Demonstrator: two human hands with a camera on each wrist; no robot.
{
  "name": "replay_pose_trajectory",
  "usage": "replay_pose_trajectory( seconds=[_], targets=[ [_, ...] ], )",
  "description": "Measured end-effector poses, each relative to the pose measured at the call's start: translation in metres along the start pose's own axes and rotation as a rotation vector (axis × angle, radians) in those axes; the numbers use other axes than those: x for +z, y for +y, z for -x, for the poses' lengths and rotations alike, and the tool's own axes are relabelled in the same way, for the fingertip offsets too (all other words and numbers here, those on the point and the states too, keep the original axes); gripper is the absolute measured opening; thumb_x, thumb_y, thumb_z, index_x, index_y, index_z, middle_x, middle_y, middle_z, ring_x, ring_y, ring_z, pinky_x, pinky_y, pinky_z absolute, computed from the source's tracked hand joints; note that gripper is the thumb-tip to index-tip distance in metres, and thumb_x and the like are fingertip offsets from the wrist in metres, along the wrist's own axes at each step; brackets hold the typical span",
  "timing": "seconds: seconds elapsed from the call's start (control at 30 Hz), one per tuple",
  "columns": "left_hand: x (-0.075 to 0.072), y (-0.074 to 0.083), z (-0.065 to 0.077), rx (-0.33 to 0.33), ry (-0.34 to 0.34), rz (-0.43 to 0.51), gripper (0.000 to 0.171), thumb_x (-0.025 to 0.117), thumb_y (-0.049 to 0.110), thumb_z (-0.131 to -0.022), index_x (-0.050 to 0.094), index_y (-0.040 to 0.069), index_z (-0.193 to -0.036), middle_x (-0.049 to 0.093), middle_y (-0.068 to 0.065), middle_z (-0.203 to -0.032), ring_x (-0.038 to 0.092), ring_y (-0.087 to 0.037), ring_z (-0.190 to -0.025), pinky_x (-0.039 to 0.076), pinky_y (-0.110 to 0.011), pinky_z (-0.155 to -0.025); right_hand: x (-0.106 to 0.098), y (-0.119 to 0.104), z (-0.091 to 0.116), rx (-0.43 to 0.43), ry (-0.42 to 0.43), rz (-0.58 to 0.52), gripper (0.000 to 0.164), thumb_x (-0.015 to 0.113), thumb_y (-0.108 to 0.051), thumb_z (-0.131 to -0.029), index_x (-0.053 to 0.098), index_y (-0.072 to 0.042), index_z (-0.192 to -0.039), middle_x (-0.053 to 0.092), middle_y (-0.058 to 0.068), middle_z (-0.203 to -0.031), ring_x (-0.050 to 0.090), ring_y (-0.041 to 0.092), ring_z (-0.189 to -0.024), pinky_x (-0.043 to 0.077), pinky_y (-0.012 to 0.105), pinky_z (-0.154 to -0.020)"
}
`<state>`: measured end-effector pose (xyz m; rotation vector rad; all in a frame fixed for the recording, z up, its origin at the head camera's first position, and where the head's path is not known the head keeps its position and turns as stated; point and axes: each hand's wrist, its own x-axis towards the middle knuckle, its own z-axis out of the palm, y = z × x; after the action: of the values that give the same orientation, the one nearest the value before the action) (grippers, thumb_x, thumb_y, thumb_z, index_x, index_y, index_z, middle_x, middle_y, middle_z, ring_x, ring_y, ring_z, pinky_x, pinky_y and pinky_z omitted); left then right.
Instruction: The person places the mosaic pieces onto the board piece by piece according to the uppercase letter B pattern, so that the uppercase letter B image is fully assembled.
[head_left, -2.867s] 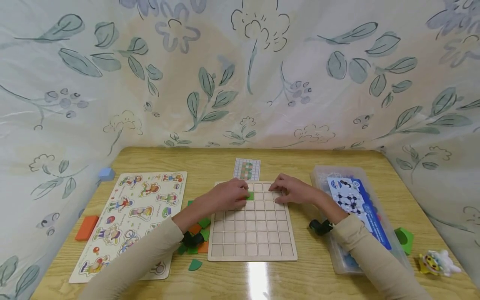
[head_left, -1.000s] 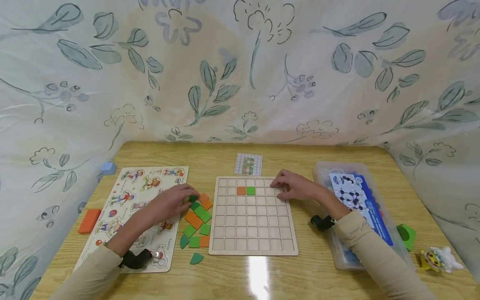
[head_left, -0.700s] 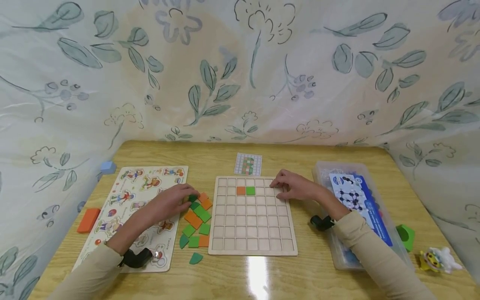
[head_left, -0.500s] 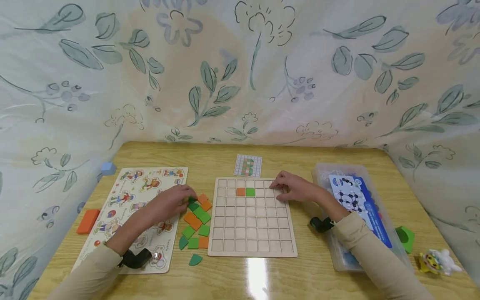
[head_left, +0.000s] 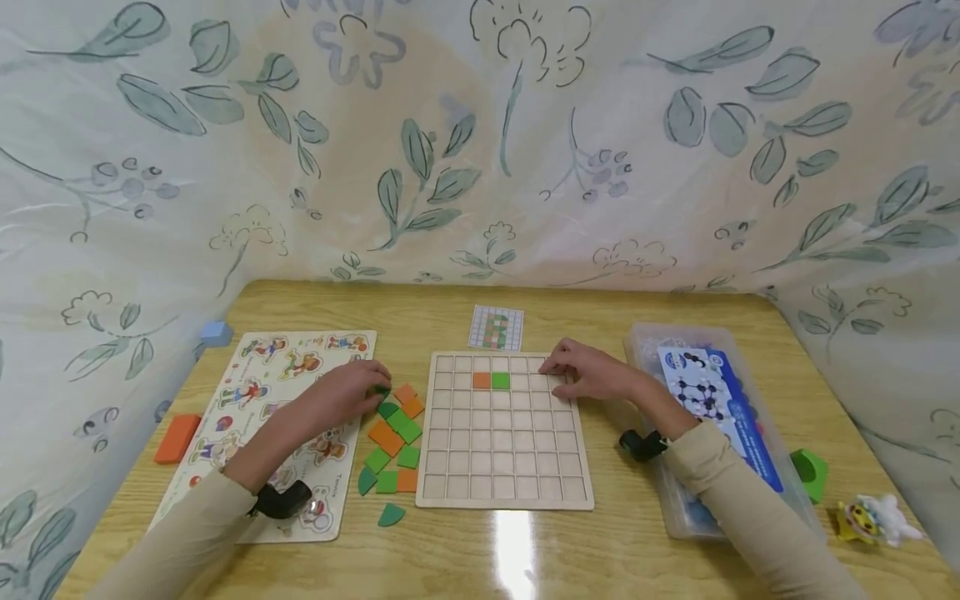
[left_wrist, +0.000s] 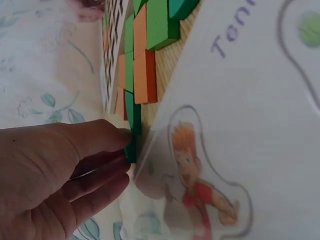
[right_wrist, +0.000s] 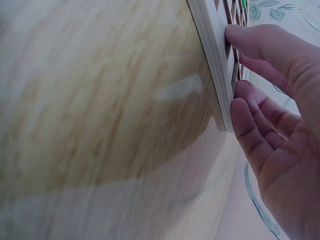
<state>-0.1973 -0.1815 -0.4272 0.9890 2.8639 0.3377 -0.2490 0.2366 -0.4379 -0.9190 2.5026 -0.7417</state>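
Observation:
My left hand (head_left: 345, 396) pinches a dark green tile (left_wrist: 131, 152), apparently a quarter-circle, at the upper left of the loose tiles. In the left wrist view the thumb lies on one side of it and fingers on the other. A wooden grid board (head_left: 504, 440) lies mid-table; an orange square tile (head_left: 482, 380) and a green square tile (head_left: 501, 381) sit side by side in its second row. My right hand (head_left: 592, 371) rests at the board's upper right corner, thumb and fingertips touching it with the fingers relaxed, as the right wrist view (right_wrist: 295, 150) shows.
Loose green and orange tiles (head_left: 386, 437) lie left of the board. A pattern card (head_left: 497, 327) lies behind it. A picture puzzle board (head_left: 247, 400) is at left, a clear plastic box (head_left: 678, 521) at right. Blocks and a small toy (head_left: 873, 521) lie at the edges.
The left hand has moved from the grid board to the loose tiles, exposing the orange tile beside the green one. It now draws a dark green tile slightly up and left. The right hand stays put.

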Motion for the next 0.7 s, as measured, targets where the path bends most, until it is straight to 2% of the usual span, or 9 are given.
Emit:
replay_pose_trajectory(
  seconds=[0.2, 0.37, 0.63, 0.7],
  targets=[
    [-0.001, 0.004, -0.007, 0.012, -0.03, -0.044, 0.013, 0.068, 0.01, -0.089, 0.074, 0.004, -0.099, 0.069, -0.013, -0.11, 0.065, -0.03, -0.101, 0.055, -0.04, -0.085, 0.003, 0.001, -0.001, 0.001, 0.004, -0.014, 0.03, 0.071, -0.016, -0.088, 0.067, -0.012, -0.117, 0.051, 0.006, -0.109, 0.05, 0.015, -0.094, 0.045, 0.025, -0.079],
    [-0.002, 0.005, -0.014, 0.005, -0.01, -0.039, 0.008, 0.069, 0.011, -0.089, 0.074, 0.007, -0.092, 0.07, -0.009, -0.101, 0.066, -0.026, -0.094, 0.055, -0.038, -0.081, 0.002, 0.001, -0.001, 0.002, 0.002, -0.024, 0.03, 0.071, -0.017, -0.088, 0.067, -0.013, -0.117, 0.051, 0.005, -0.108, 0.05, 0.015, -0.095, 0.045, 0.024, -0.079],
    [0.003, 0.009, -0.012, -0.052, 0.04, -0.009, 0.009, 0.068, 0.014, -0.09, 0.074, 0.009, -0.095, 0.067, -0.004, -0.092, 0.064, -0.018, -0.081, 0.053, -0.032, -0.072, 0.003, 0.001, 0.002, 0.0, 0.01, -0.025, 0.029, 0.072, -0.017, -0.088, 0.067, -0.014, -0.116, 0.051, 0.005, -0.108, 0.05, 0.015, -0.094, 0.045, 0.024, -0.079],
    [0.002, 0.009, -0.013, -0.048, 0.047, -0.015, 0.007, 0.068, 0.013, -0.089, 0.074, 0.009, -0.092, 0.067, -0.003, -0.09, 0.063, -0.017, -0.079, 0.052, -0.031, -0.07, 0.003, 0.0, 0.002, -0.006, 0.011, -0.021, 0.03, 0.071, -0.017, -0.088, 0.067, -0.013, -0.117, 0.052, 0.005, -0.109, 0.05, 0.015, -0.093, 0.045, 0.024, -0.079]
  ],
)
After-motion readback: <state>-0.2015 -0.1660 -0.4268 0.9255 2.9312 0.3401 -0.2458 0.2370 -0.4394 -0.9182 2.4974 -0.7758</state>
